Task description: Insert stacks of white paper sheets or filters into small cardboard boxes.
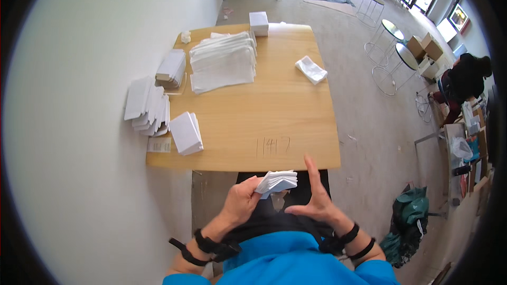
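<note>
My left hand (241,198) grips one end of a stack of folded white sheets (279,180), held over my lap just off the table's near edge. The layers fan apart at the stack's far end; whether they are paper or thin cloth I cannot tell. To the right of the stack, my right hand (317,200) is open and holds nothing, with thumb and fingers spread. Both hands are near the wooden table (264,121). A small pile of white flat boxes or cards (186,133) lies at its near left.
Spread white sheets (224,63) lie in a large pile at the far left. Folded white sheets (311,69) rest at the right edge. A white box (259,24) stands at the back; white flat cartons (145,103) are stacked left. A person (465,82) bends at the far right.
</note>
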`<control>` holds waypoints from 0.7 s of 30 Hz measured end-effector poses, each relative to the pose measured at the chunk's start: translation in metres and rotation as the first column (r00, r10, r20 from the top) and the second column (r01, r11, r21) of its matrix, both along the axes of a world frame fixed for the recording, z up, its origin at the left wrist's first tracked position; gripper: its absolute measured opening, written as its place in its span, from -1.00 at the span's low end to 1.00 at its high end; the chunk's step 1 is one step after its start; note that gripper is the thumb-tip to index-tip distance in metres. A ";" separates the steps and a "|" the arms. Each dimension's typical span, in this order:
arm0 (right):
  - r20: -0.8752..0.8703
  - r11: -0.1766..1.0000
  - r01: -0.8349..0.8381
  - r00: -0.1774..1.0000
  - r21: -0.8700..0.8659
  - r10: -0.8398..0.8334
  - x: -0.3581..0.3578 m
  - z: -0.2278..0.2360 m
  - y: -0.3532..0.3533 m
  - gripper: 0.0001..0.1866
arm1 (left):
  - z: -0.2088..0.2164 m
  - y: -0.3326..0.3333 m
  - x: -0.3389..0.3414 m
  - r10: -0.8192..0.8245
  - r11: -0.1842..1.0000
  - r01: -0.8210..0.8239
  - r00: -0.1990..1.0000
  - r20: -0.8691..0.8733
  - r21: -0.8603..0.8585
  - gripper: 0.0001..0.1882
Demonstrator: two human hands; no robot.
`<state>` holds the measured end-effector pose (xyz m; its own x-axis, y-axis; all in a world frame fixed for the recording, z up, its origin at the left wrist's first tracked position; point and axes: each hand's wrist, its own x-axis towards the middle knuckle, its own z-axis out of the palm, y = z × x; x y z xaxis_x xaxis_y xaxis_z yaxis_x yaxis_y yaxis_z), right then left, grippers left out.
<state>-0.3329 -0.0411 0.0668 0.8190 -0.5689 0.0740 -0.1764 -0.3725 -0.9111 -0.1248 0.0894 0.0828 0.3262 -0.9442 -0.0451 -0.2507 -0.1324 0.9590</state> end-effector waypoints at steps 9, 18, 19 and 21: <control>0.074 0.519 -0.518 0.752 0.679 0.654 0.052 0.008 -0.010 -0.13 | 0.014 0.020 0.035 -0.531 0.787 0.510 0.846 -0.040 0.347 -0.74; -0.128 0.602 -0.225 0.864 0.766 0.487 0.058 -0.044 0.021 -0.70 | 0.000 0.024 0.083 -0.545 0.557 0.595 0.788 -0.286 0.579 -0.56; -0.115 0.561 -0.147 0.907 0.815 0.406 0.053 -0.035 0.023 -0.72 | 0.011 0.029 0.092 -0.475 0.705 0.393 0.880 -0.019 0.590 -0.56; -0.103 0.471 -0.008 0.972 0.882 0.210 0.033 -0.065 0.015 -0.74 | 0.023 0.033 0.121 -0.067 0.918 -0.058 0.952 0.300 0.392 -0.60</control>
<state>-0.3000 -0.0256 0.0016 0.8182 -0.1591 -0.5525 -0.3816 0.5684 -0.7289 -0.0038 0.1220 0.1063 0.3792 -0.8713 -0.3114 -0.5201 -0.4791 0.7071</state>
